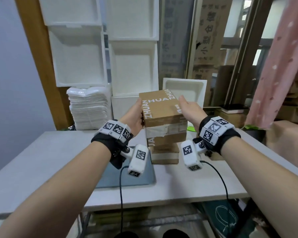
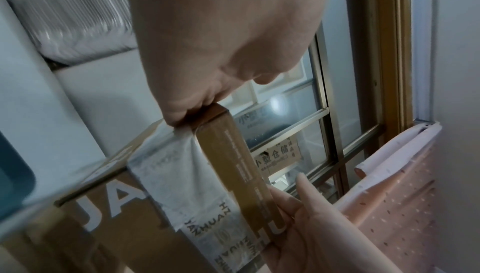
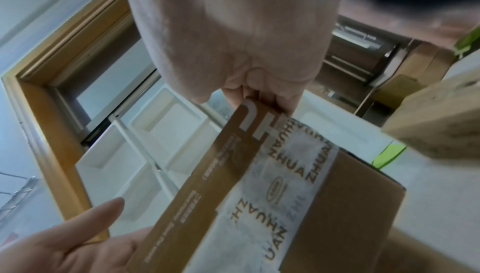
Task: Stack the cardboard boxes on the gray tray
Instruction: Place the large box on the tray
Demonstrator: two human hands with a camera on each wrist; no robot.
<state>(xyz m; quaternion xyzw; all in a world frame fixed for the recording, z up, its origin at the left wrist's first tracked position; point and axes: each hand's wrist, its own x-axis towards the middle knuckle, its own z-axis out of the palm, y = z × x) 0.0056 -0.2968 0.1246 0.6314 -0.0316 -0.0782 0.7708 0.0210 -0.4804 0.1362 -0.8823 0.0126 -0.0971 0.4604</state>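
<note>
Three cardboard boxes make one stack (image 1: 166,140) in the middle. The left hand (image 1: 133,115) and right hand (image 1: 189,109) press the top box (image 1: 162,107) with flat fingers (nothing gripped). The gray tray (image 1: 113,177) lies lower left, maybe under the stack; I cannot tell. Only letting go looks left.

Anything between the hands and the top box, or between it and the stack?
Nothing visible. Left hand and right hand press straight on opposite sides of the top cardboard box, which sits directly over the taped box, no object between. Whether the stack stands on the gray tray or beside it is unclear.
</note>
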